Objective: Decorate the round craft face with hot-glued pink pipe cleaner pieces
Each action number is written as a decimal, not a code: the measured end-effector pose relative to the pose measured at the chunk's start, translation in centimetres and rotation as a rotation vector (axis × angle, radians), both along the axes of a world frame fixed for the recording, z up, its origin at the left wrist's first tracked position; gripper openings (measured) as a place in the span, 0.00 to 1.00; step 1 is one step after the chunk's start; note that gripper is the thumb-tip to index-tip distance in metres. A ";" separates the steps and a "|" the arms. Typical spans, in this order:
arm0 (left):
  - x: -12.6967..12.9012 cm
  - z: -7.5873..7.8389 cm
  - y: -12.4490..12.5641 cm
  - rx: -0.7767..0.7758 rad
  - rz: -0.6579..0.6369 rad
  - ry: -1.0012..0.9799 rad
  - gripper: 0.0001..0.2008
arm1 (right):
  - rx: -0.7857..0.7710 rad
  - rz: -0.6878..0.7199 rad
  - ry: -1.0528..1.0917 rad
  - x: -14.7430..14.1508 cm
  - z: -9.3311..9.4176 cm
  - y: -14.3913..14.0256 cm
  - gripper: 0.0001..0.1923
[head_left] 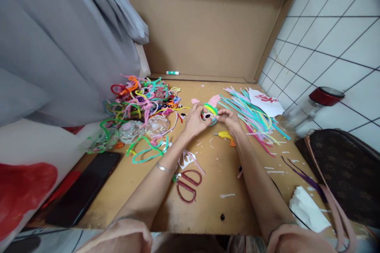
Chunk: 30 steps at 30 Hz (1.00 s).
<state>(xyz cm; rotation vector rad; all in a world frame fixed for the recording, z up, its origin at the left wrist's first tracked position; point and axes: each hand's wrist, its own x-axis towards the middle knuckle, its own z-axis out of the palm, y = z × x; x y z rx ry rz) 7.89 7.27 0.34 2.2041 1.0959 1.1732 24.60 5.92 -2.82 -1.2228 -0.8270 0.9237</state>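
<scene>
Craft piece (210, 111), a small green, yellow and pink thing with a dark eye, is sitting between both hands just above the middle of the surface (213, 189). The left hand (194, 120) is gripping it from the left, fingers curled round its side. The right hand (230, 119) is pinching its right edge with the fingertips. Pink ears are sticking up from the piece at the top.

Left of the hands, a tangled pile of pipe cleaners (142, 97) is lying beside two clear domes (144, 128). To the right, a sheaf of straight stems (252, 116) is fanning out over the surface, partly under a white sheet (268, 104) with a red print. A yellow tool (224, 136) is lying just under the right wrist. Red scissors (187, 185) are resting between the forearms, near paper scraps. A black phone (84, 187) is lying at the left edge, and a brown bag (347, 174) is standing at the right, next to a jar (314, 106) with a red lid. A cardboard box (208, 31) is standing open behind everything.
</scene>
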 end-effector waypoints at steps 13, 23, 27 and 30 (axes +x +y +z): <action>-1.4 0.5 0.5 -0.121 -0.078 -0.036 0.09 | -0.037 0.049 -0.040 0.0 1.5 -1.0 0.20; -1.3 0.5 0.5 -0.106 -0.090 -0.072 0.07 | -0.044 0.056 -0.050 0.1 1.8 -1.2 0.19; -1.3 0.5 0.6 -0.075 -0.111 -0.091 0.07 | -0.028 0.078 -0.073 0.3 1.6 -1.1 0.20; -1.2 0.6 0.5 -0.082 -0.104 -0.077 0.08 | -0.026 0.077 -0.077 0.3 1.4 -1.0 0.20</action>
